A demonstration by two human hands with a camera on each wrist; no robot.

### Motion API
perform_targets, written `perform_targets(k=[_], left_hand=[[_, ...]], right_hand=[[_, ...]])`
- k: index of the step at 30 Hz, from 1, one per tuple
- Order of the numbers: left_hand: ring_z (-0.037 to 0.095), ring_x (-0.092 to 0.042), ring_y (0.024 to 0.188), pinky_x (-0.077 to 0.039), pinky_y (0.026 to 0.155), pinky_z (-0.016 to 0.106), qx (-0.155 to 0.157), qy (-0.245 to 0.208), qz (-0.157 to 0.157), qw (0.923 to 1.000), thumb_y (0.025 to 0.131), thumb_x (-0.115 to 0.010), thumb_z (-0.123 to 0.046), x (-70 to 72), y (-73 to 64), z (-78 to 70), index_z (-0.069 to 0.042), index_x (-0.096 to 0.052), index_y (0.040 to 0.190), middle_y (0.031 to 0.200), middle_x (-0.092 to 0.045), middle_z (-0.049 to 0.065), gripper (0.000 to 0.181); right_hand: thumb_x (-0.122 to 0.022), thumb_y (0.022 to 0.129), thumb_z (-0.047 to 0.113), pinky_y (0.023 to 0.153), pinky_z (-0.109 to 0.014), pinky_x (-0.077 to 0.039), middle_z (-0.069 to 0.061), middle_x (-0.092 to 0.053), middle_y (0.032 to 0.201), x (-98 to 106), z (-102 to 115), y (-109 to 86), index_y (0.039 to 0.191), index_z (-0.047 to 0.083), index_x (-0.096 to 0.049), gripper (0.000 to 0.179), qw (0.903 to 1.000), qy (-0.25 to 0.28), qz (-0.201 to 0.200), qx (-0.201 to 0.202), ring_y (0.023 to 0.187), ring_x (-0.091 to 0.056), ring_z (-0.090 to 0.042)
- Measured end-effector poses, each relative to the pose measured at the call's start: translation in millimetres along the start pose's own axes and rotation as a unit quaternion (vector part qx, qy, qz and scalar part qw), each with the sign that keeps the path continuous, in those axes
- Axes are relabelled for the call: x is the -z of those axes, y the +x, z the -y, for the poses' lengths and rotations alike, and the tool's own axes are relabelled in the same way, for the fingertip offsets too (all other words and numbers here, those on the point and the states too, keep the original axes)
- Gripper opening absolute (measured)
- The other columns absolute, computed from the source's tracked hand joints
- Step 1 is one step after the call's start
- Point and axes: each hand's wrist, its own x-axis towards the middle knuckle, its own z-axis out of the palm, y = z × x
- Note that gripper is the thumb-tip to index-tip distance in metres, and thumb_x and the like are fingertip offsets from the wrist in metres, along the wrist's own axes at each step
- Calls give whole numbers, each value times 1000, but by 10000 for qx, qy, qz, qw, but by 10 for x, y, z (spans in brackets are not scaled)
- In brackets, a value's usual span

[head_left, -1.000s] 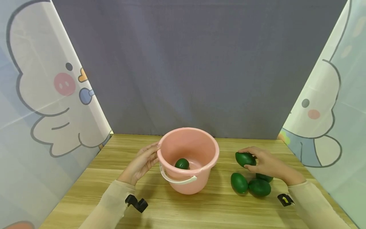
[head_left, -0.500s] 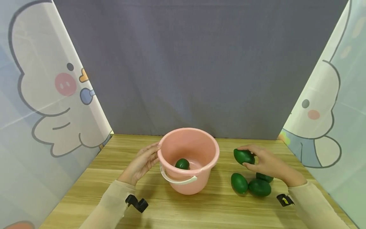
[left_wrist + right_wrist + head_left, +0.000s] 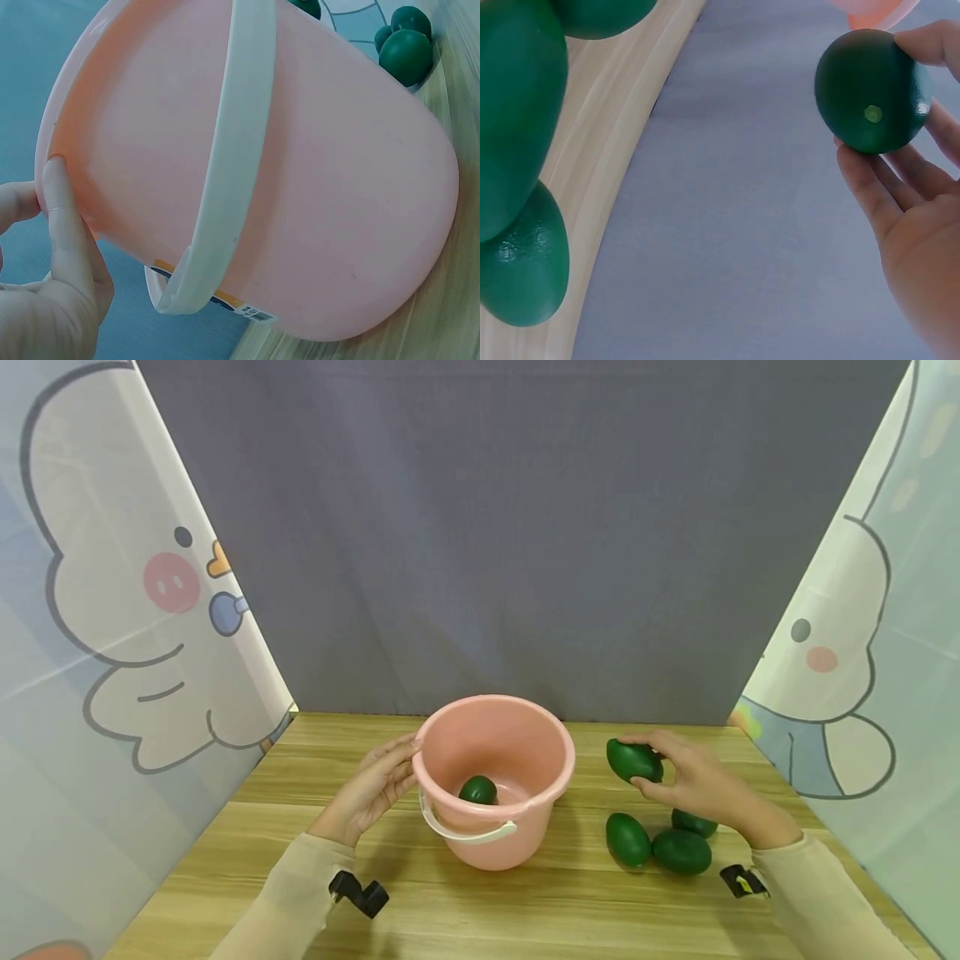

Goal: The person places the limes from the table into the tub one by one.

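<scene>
A pink bucket [image 3: 495, 827] stands upright on the wooden table, its white handle [image 3: 472, 837] hanging down at the front. My left hand [image 3: 375, 789] holds the bucket's left rim; in the left wrist view one fingertip lies just under the lip and another digit meets the rim's edge. Inside the bucket lies one green avocado [image 3: 477, 790]. To the right, my right hand [image 3: 693, 781] holds another avocado [image 3: 633, 760] between thumb and fingers, above the table. The right wrist view shows this avocado [image 3: 871, 94] end-on, with a pale stem spot.
Three more avocados lie near my right forearm: one on the left [image 3: 628, 840], one at the front [image 3: 681, 852] and one partly hidden behind it [image 3: 693, 823]. A grey curtain [image 3: 495, 543] backs the table [image 3: 480, 918]. Printed cloths hang on both sides.
My right hand has raised the avocado and shifted it slightly left, away from the others. The left hand and bucket have stayed in place.
</scene>
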Motion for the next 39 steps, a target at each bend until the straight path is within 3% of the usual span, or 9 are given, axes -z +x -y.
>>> perform_targets(k=[14,31,39], left_hand=[[7,-64,94,-57,84,15,-15,-56,-25,10000,106,-52,-15,9,-2,10,4,-38,148,125,-59,7,48],[8,-64,96,-57,86,16,-23,-65,38,10000,107,-52,-15,13,3,14,4,-37,149,125,-59,8,49],[6,-64,91,-57,82,15,29,-86,-76,9999,106,-53,-15,4,13,10,4,-38,149,121,-60,7,49]], right_hand=[[-84,77,3,81,-13,-51,2,-63,123,60,78,74,137,10,-58,66,9996,195,-212,73,94,-61,-7],[-85,75,5,82,-13,-53,-2,-63,125,79,134,223,136,10,-59,66,9988,44,-333,354,98,-62,-9],[-85,76,7,83,-14,-54,-2,-63,127,79,169,307,136,10,-59,66,9984,89,-349,445,100,-62,-9]])
